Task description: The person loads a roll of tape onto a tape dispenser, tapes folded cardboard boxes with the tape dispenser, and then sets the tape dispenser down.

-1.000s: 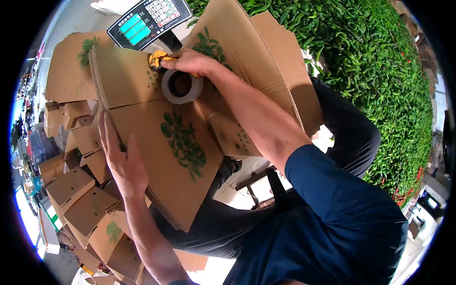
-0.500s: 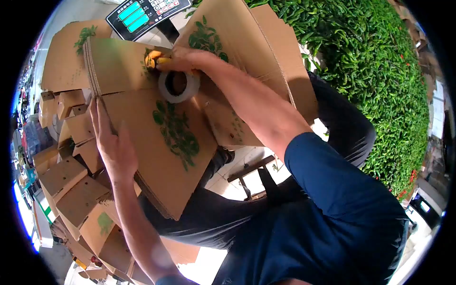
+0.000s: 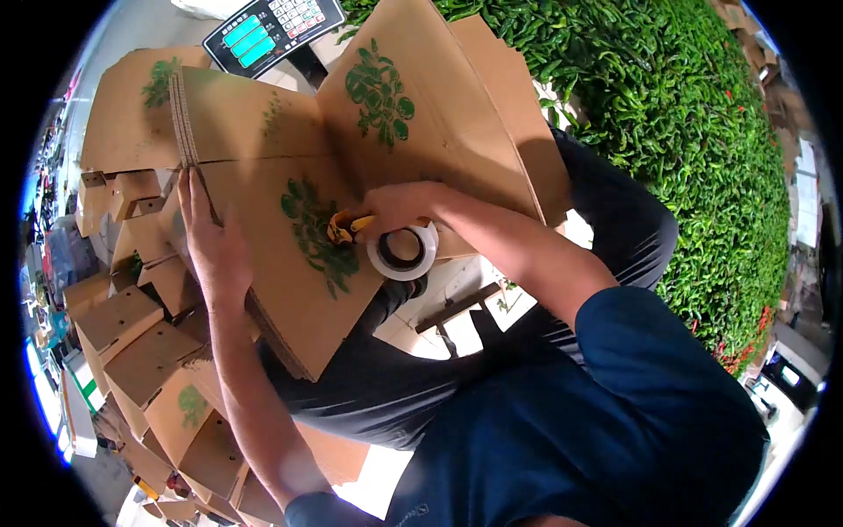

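My right hand [image 3: 399, 206] is closed on a tape dispenser [image 3: 345, 228] with yellow-orange parts. A wide roll of tape [image 3: 413, 268] sits on the dispenser, just below the hand. They are over a partly folded cardboard box [image 3: 255, 206] printed with green leaves, which leans on my lap. At the box's left edge, my left hand [image 3: 218, 263] grips the layered cardboard, fingers stretched along the outside and thumb on the near face. Whether tape is stuck to the cardboard I cannot tell.
Several small cardboard boxes [image 3: 123, 316] are heaped at the left. A scale display [image 3: 272, 35] stands beyond the cardboard. Dense green plants [image 3: 667, 176] fill the right side. A dark stool or frame [image 3: 461, 307] shows below the box.
My right hand has moved towards me and to the right with the tape dispenser, from the fold between the panels to the box's lower part. My left hand keeps its grip.
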`<state>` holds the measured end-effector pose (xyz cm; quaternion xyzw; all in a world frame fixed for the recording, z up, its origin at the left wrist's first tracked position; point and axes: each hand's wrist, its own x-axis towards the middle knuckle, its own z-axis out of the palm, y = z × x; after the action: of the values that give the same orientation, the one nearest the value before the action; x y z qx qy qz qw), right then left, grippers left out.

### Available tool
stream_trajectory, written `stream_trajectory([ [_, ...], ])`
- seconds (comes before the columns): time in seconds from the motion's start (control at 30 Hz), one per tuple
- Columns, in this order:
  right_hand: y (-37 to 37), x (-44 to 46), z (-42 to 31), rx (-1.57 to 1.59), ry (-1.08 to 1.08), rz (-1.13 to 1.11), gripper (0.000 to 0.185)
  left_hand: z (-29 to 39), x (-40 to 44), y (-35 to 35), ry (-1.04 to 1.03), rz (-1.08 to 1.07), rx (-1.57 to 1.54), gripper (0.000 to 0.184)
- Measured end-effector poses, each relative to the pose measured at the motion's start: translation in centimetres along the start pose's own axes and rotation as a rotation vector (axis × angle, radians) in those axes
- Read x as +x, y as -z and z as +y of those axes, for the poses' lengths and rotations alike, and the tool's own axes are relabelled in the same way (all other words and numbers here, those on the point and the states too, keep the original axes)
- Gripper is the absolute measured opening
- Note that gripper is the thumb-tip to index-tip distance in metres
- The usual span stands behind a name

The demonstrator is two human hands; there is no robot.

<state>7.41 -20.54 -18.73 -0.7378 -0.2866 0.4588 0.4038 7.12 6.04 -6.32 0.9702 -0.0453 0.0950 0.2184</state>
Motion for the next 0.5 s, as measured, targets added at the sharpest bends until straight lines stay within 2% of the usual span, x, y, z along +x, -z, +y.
stream_trajectory([
  [0.1,-2.5,2.5,4.3,0.045,0.247,0.162,0.072,0.3,0.1,0.1,-0.020,0.013,-0.048,0.060],
  [0.2,0.8,2.0,1.3,-0.107,-0.094,-0.139,0.063,-0.3,0.1,-0.2,-0.132,0.013,0.101,0.059],
  [0.23,2.6,2.2,-0.1,-0.161,-0.148,-0.232,0.066,1.2,0.2,0.0,-0.039,0.016,0.012,0.059],
  [0.3,6.1,4.0,-2.1,-0.274,-0.249,-0.410,0.070,1.1,0.2,-0.2,-0.040,0.010,0.046,0.059],
  [0.33,6.8,6.2,-1.2,-0.296,-0.224,-0.451,0.071,1.0,0.3,-0.3,-0.042,0.012,0.064,0.059],
  [0.43,8.0,11.0,-0.6,-0.449,-0.064,-0.627,0.073,1.7,0.2,-0.1,0.033,0.019,-0.168,0.059],
  [0.5,7.8,14.1,-0.8,-0.615,0.051,-0.741,0.070,2.6,0.2,-0.1,0.037,0.020,-0.051,0.059],
])
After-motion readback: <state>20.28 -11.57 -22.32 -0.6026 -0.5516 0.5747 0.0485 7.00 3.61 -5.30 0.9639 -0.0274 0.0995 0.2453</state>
